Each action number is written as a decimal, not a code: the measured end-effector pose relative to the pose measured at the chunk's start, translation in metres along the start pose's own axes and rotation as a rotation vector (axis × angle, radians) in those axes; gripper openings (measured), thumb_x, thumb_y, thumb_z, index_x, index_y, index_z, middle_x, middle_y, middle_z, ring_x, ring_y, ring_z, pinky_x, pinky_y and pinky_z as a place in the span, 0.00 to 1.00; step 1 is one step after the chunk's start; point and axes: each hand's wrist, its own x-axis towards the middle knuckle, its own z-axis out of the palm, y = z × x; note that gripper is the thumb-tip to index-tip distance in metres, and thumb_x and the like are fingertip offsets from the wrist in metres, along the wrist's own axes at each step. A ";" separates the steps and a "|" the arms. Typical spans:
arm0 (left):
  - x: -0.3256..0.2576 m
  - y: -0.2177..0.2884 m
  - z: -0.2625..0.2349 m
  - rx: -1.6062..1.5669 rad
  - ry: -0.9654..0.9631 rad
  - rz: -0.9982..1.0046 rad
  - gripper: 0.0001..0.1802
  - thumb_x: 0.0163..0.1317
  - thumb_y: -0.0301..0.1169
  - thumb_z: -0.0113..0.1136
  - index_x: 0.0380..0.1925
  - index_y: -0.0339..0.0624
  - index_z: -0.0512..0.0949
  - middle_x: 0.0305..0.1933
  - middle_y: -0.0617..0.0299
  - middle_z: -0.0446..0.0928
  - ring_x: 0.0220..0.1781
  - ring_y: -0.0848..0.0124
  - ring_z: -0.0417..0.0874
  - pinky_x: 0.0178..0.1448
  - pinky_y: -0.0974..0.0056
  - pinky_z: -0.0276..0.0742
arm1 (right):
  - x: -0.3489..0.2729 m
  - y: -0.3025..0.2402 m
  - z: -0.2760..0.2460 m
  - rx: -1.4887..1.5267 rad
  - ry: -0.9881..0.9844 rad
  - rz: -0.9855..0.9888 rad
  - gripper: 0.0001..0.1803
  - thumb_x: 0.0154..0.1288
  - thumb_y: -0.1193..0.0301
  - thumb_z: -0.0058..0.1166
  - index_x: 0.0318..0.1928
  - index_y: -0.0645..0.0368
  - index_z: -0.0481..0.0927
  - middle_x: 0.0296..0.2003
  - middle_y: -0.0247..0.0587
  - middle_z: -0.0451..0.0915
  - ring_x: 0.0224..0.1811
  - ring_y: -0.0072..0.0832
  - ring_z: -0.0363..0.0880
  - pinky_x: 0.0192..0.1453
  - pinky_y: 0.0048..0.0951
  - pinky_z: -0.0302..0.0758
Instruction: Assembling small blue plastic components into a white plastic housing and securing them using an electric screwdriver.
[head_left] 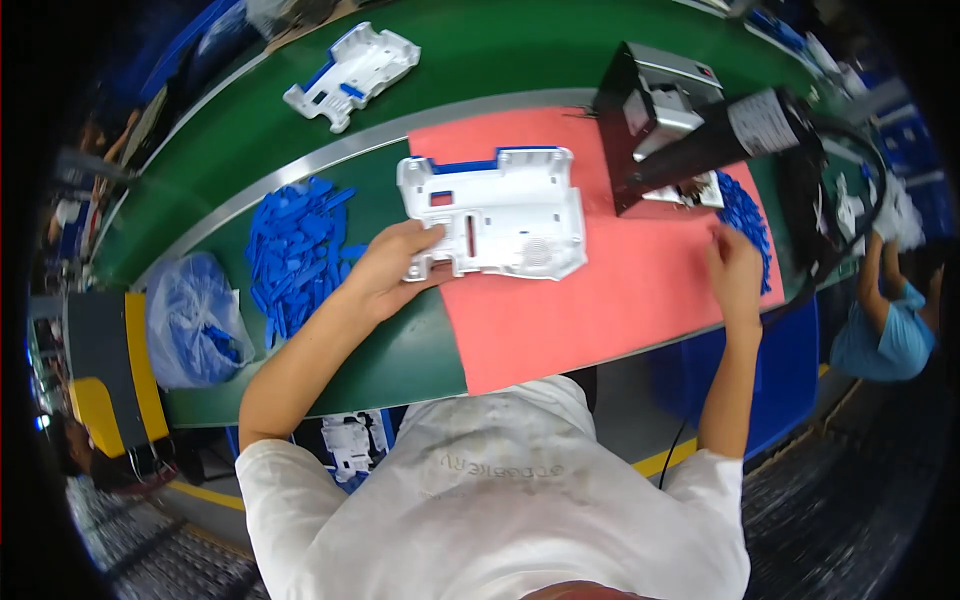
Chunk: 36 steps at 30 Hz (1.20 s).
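My left hand (393,262) grips the near left corner of a white plastic housing (500,215) with blue trim along its far edge, thumb on top. The housing is held over the left part of a pink mat (540,330). To the right, my right hand (735,265) has its fingers drawn together; whatever they hold, if anything, is too small to make out. It is beside a pile of small blue parts (742,225) and close to the front of a black and silver bench machine (650,130).
Flat blue plastic pieces (295,250) lie heaped at the left, beside a clear plastic bag (195,320). Another white housing (358,75) lies on the green conveyor (480,70) beyond a metal rail. A black cylinder (740,135) juts from the machine. A person (885,320) works at the far right.
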 end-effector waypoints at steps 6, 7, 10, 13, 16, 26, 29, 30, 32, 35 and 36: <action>0.008 0.007 -0.003 0.567 -0.182 0.073 0.22 0.66 0.38 0.56 0.43 0.24 0.74 0.38 0.49 0.81 0.34 0.66 0.84 0.35 0.65 0.81 | -0.007 -0.130 -0.011 0.713 -0.225 -0.041 0.11 0.59 0.82 0.56 0.44 0.66 0.82 0.34 0.43 0.83 0.33 0.26 0.84 0.38 0.24 0.79; 0.015 0.005 -0.019 1.000 -0.078 0.237 0.22 0.66 0.43 0.56 0.36 0.29 0.79 0.30 0.48 0.82 0.31 0.60 0.85 0.35 0.63 0.79 | 0.005 -0.157 -0.008 0.784 -0.292 -0.042 0.11 0.60 0.82 0.57 0.44 0.66 0.81 0.33 0.43 0.84 0.33 0.25 0.84 0.38 0.24 0.79; -0.014 0.024 -0.022 1.342 0.022 0.562 0.17 0.63 0.43 0.58 0.35 0.40 0.83 0.24 0.47 0.80 0.30 0.50 0.83 0.37 0.50 0.77 | 0.041 -0.190 0.021 0.777 -0.412 -0.156 0.09 0.59 0.80 0.59 0.42 0.66 0.83 0.32 0.45 0.84 0.33 0.28 0.84 0.39 0.27 0.79; -0.035 0.037 -0.051 1.635 0.240 0.733 0.14 0.58 0.33 0.63 0.42 0.37 0.81 0.38 0.54 0.82 0.42 0.57 0.79 0.47 0.55 0.75 | 0.062 -0.198 0.055 0.643 -0.493 -0.396 0.06 0.57 0.78 0.60 0.36 0.65 0.85 0.33 0.46 0.85 0.34 0.35 0.84 0.40 0.31 0.78; -0.046 0.029 -0.078 1.825 0.248 0.829 0.17 0.53 0.29 0.66 0.45 0.39 0.80 0.46 0.57 0.79 0.50 0.58 0.75 0.55 0.57 0.70 | 0.068 -0.203 0.073 0.582 -0.558 -0.541 0.06 0.55 0.77 0.60 0.34 0.64 0.85 0.32 0.45 0.84 0.34 0.40 0.82 0.39 0.35 0.76; -0.033 0.023 -0.082 1.780 0.231 0.835 0.10 0.53 0.26 0.65 0.37 0.40 0.79 0.43 0.59 0.77 0.47 0.59 0.74 0.49 0.59 0.67 | 0.068 -0.205 0.085 0.665 -0.589 -0.386 0.04 0.54 0.79 0.63 0.32 0.65 0.84 0.28 0.42 0.80 0.28 0.33 0.79 0.34 0.31 0.74; -0.033 0.027 -0.076 1.747 0.201 0.885 0.09 0.53 0.25 0.64 0.36 0.40 0.79 0.38 0.57 0.77 0.43 0.57 0.74 0.48 0.58 0.66 | 0.066 -0.197 0.090 0.640 -0.534 -0.466 0.05 0.54 0.78 0.64 0.33 0.65 0.84 0.28 0.43 0.80 0.27 0.31 0.79 0.32 0.30 0.74; -0.032 0.028 -0.075 1.751 0.187 0.886 0.09 0.53 0.25 0.64 0.36 0.40 0.79 0.38 0.57 0.77 0.43 0.57 0.74 0.48 0.58 0.66 | 0.064 -0.195 0.091 0.611 -0.482 -0.544 0.06 0.54 0.78 0.64 0.35 0.64 0.84 0.29 0.43 0.80 0.26 0.31 0.79 0.31 0.29 0.73; -0.029 0.029 -0.074 1.662 0.107 0.850 0.10 0.53 0.23 0.66 0.36 0.38 0.79 0.32 0.60 0.79 0.37 0.63 0.79 0.45 0.60 0.72 | 0.066 -0.195 0.087 0.676 -0.495 -0.479 0.07 0.56 0.78 0.64 0.36 0.64 0.84 0.30 0.42 0.81 0.27 0.28 0.79 0.32 0.27 0.74; -0.038 0.022 -0.058 1.050 0.183 0.814 0.12 0.52 0.20 0.68 0.37 0.35 0.79 0.33 0.60 0.83 0.34 0.71 0.83 0.42 0.66 0.78 | 0.066 -0.198 0.082 0.901 -0.529 -0.304 0.08 0.59 0.78 0.62 0.40 0.65 0.84 0.32 0.40 0.82 0.31 0.23 0.80 0.35 0.23 0.76; -0.035 0.018 -0.051 0.732 0.132 0.815 0.13 0.52 0.17 0.69 0.37 0.32 0.78 0.37 0.57 0.84 0.38 0.75 0.85 0.42 0.71 0.81 | 0.065 -0.199 0.080 1.060 -0.546 -0.190 0.09 0.61 0.78 0.61 0.42 0.66 0.83 0.34 0.39 0.83 0.33 0.20 0.81 0.37 0.21 0.77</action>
